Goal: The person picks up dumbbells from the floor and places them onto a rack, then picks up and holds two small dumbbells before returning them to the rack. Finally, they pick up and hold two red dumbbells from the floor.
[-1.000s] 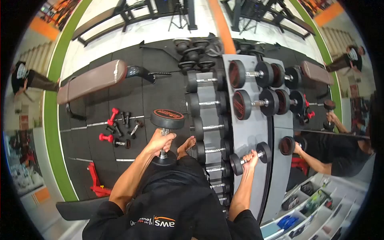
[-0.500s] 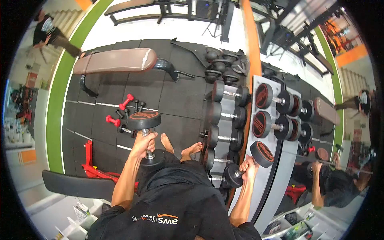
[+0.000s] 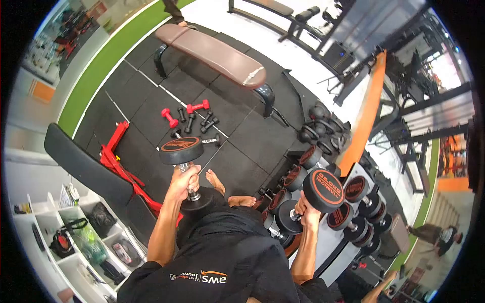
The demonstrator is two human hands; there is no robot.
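My left hand (image 3: 184, 184) is wrapped round the metal handle of a black dumbbell (image 3: 181, 151), held nearly upright in front of my left side. Its upper head has an orange-printed face; the lower head is near my dark clothing. Out to the right, my right hand (image 3: 310, 213) is closed round a matching dumbbell (image 3: 324, 191). That one is tilted, with one head raised and its printed face turned up towards me. Its handle is mostly hidden by my fingers. Both dumbbells are off the floor, and my bare feet (image 3: 214, 181) show below between them.
A dumbbell rack (image 3: 283, 199) stands close on my right, beside a mirror. Small red and black dumbbells (image 3: 198, 106) lie on the floor ahead, before a brown bench (image 3: 217, 53). To the left are a black-padded red-framed bench (image 3: 91, 164) and white shelving (image 3: 48, 222). A person's leg (image 3: 173, 10) shows beyond.
My view has turned to the left, so the bench and rack appear tilted and shifted. The right dumbbell now shows its printed face more fully. Both hands keep their hold.
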